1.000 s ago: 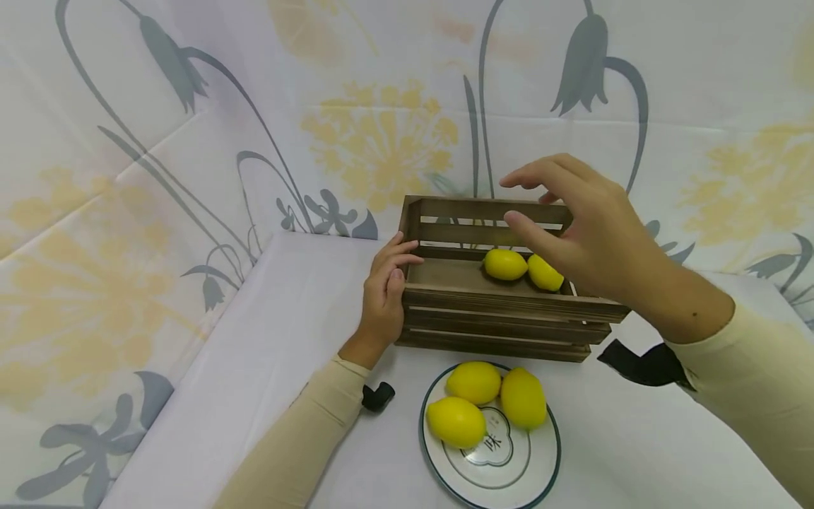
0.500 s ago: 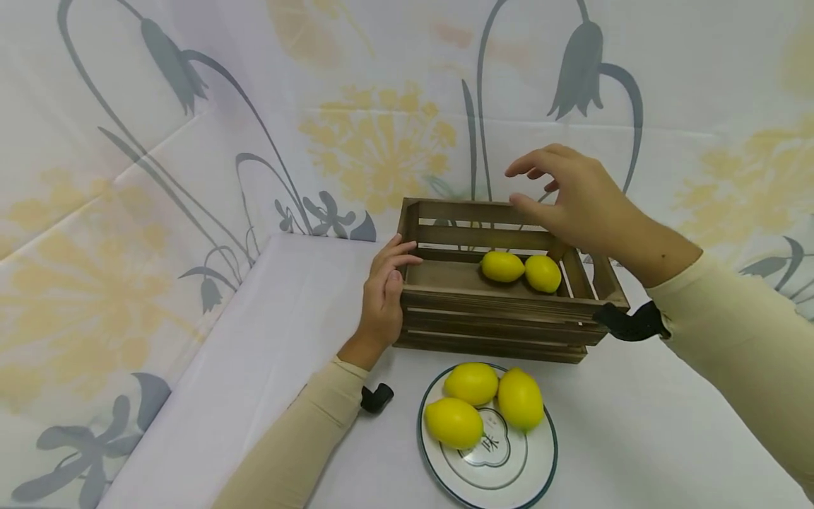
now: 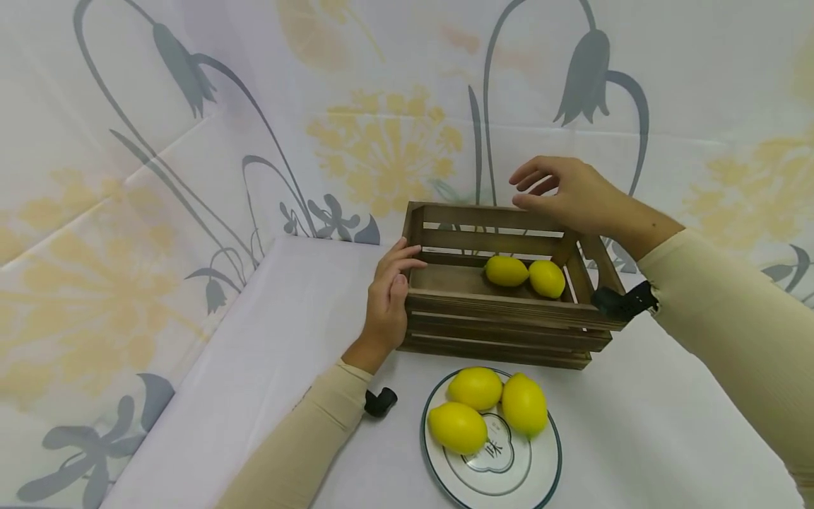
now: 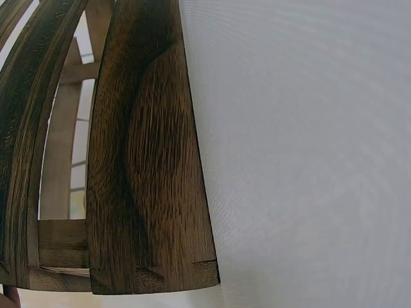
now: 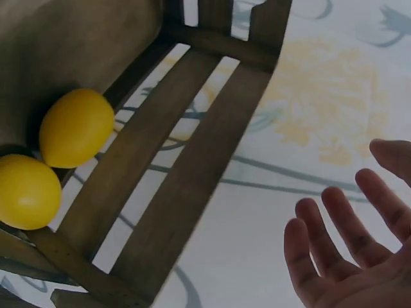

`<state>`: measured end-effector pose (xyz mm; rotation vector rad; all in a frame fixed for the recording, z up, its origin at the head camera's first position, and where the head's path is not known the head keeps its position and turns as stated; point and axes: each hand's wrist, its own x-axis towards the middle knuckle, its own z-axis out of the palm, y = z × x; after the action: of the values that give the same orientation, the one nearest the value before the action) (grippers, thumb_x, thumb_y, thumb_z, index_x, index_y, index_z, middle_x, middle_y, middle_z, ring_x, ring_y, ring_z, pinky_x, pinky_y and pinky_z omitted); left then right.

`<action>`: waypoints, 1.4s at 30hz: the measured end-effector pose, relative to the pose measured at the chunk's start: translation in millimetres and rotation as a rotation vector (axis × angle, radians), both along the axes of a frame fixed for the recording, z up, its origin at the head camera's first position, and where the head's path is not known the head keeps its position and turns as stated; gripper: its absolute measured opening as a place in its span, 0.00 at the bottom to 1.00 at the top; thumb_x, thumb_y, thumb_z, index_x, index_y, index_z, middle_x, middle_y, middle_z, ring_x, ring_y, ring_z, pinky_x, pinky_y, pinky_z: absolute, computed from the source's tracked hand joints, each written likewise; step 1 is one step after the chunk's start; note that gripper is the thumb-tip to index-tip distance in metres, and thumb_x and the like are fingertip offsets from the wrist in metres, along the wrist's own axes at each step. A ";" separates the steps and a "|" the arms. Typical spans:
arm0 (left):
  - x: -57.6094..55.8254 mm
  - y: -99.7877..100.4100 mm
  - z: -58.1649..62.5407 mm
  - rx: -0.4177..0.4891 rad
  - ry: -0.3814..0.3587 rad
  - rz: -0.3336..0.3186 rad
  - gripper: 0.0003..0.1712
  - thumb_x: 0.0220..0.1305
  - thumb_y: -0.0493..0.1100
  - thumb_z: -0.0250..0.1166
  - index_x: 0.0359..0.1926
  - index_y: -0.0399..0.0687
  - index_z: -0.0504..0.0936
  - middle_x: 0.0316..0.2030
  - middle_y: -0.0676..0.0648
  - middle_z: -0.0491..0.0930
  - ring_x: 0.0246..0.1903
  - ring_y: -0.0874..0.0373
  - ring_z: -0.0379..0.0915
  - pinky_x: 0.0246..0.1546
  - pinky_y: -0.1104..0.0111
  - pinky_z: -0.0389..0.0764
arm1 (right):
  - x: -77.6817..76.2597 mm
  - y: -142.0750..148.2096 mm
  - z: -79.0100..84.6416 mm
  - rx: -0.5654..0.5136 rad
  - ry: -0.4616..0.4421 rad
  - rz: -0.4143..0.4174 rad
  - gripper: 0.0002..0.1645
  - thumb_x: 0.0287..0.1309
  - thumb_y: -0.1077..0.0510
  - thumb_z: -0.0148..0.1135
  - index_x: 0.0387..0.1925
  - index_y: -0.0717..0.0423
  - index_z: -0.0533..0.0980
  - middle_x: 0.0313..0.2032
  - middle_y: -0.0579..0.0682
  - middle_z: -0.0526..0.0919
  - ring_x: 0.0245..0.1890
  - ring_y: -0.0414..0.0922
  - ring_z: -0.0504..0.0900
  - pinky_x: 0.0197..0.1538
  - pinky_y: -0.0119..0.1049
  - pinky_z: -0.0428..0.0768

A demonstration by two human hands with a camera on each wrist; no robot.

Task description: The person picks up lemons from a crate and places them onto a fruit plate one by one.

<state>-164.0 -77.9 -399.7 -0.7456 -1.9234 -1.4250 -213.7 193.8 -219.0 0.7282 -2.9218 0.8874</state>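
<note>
A dark wooden slatted crate [image 3: 502,304] stands upright on the white cloth. My left hand [image 3: 384,304] grips its left end, fingers over the rim and thumb near the front corner. Two lemons, one on the left [image 3: 506,271] and one on the right [image 3: 547,278], lie touching inside the crate toward its right end. Above the back right corner hovers my right hand [image 3: 572,194], fingers loosely bent and holding nothing. In the right wrist view that hand [image 5: 356,256] is spread outside the crate's slats. The left wrist view shows mostly the crate's side [image 4: 160,147].
In front of the crate is a white plate [image 3: 502,484] with a dark rim and three lemons, at the back [image 3: 475,388], left [image 3: 457,428] and right [image 3: 524,404]. A flower-printed cloth [image 3: 381,148] hangs close behind the crate.
My right hand has drawn back a little from over the lemons toward the crate's back right, uncovering the right lemon and the right end slats. The left hand stays on the crate.
</note>
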 end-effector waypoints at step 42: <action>7.5 7.8 1.0 0.010 0.025 -0.013 0.25 0.71 0.38 0.35 0.49 0.33 0.79 0.62 0.34 0.74 0.75 0.44 0.55 0.78 0.55 0.53 | -57.6 11.7 -58.9 0.285 -0.505 0.161 0.27 0.69 0.54 0.54 0.66 0.60 0.70 0.65 0.65 0.72 0.60 0.59 0.77 0.61 0.56 0.78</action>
<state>-156.5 -70.1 -398.7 -0.7690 -1.8945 -1.4262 -271.3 205.4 -277.9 0.8737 -3.5347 0.7649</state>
